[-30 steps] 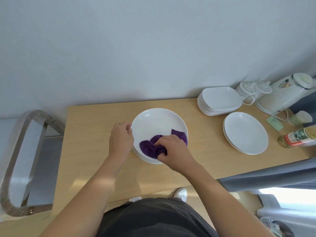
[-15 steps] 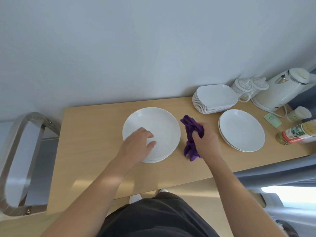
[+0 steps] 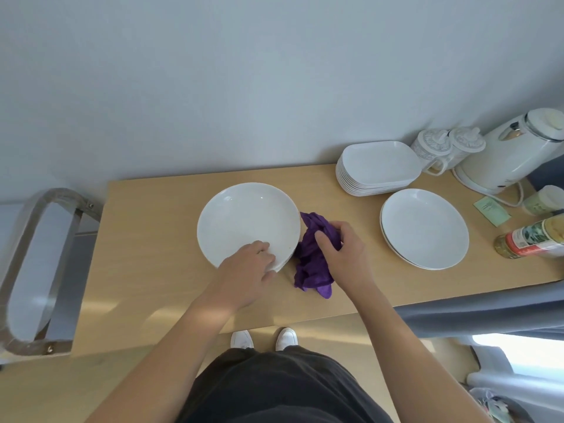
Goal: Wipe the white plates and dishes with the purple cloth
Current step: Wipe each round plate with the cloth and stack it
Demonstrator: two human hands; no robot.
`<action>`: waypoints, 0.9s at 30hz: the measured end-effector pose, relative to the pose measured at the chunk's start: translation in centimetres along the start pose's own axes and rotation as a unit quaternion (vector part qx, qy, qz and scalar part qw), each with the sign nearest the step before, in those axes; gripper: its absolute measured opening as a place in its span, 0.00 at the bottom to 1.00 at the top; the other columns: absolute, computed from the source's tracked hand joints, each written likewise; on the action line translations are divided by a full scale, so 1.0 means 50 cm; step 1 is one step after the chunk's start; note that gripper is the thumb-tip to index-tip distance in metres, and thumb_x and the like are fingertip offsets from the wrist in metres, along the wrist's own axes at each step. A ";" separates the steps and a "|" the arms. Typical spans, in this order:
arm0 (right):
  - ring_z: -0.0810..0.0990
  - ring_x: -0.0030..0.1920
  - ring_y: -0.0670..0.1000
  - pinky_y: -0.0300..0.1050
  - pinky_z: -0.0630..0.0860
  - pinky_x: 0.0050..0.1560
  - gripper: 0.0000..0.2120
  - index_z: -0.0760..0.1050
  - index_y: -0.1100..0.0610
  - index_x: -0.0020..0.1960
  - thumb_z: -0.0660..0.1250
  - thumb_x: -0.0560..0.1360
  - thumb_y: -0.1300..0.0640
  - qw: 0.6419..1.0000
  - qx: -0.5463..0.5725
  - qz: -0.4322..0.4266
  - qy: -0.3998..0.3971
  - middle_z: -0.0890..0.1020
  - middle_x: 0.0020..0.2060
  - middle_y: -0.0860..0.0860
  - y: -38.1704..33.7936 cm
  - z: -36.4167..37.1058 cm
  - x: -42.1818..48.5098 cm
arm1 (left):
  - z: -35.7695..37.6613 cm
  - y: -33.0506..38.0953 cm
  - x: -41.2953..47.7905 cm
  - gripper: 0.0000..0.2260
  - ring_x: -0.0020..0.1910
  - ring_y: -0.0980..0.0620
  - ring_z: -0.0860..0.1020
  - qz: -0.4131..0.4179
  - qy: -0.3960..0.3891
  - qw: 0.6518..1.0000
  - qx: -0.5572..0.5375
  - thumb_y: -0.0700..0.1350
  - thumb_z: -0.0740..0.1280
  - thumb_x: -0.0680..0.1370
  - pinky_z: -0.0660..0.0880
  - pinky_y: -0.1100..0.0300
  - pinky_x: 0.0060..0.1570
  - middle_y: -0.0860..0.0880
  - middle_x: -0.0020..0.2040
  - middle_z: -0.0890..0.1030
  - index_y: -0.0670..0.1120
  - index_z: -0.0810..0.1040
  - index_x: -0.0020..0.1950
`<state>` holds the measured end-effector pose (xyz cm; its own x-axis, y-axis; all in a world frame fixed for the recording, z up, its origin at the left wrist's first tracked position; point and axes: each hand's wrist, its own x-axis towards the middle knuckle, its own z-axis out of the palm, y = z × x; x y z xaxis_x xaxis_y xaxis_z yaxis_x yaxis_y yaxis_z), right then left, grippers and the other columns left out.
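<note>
Purple cloth (image 3: 311, 264), crumpled, sits in right hand's (image 3: 348, 251) grip beside white plate (image 3: 244, 215).

Three plate stacks (image 3: 248, 221) (image 3: 424, 228) (image 3: 378, 166), one cloth (image 3: 311, 257), two mugs (image 3: 432, 148) (image 3: 467, 141), one kettle (image 3: 512, 154).

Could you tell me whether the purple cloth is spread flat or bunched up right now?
Bunched up: the cloth is crumpled in folds beside the plate, gripped by the right hand.
</note>
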<state>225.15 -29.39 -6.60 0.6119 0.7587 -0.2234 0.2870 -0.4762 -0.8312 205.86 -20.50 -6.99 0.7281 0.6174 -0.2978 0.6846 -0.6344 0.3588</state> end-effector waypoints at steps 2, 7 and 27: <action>0.81 0.48 0.44 0.42 0.78 0.49 0.13 0.73 0.48 0.62 0.68 0.79 0.49 0.999 0.042 0.009 -0.004 0.81 0.47 0.42 0.005 0.002 -0.004 | 0.013 0.008 -0.008 0.14 0.69 0.52 0.70 -0.010 0.028 1.000 0.002 0.47 0.58 0.83 0.74 0.56 0.59 0.52 0.73 0.70 0.47 0.77 0.66; 0.81 0.50 0.44 0.49 0.80 0.54 0.12 0.72 0.45 0.61 0.68 0.79 0.48 0.997 0.080 0.002 -0.015 0.82 0.48 0.42 0.014 0.010 -0.011 | 0.039 0.033 -0.017 0.15 0.69 0.52 0.73 -0.036 0.089 0.995 -0.008 0.44 0.58 0.84 0.73 0.56 0.63 0.52 0.72 0.72 0.47 0.76 0.69; 0.78 0.57 0.37 0.32 0.73 0.56 0.12 0.76 0.51 0.65 0.61 0.84 0.52 0.978 0.196 -0.057 0.032 0.82 0.55 0.38 -0.074 0.020 -0.031 | -0.017 0.049 -0.037 0.11 0.36 0.45 0.81 0.029 0.275 0.959 -0.068 0.43 0.62 0.80 0.78 0.51 0.34 0.49 0.41 0.84 0.42 0.83 0.50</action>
<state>222.39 -28.38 -3.70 0.6407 0.7617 -0.0962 0.0584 -0.1734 -0.9831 206.16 -22.78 -4.80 0.6114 0.7590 0.2240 0.6066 -0.6313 0.4832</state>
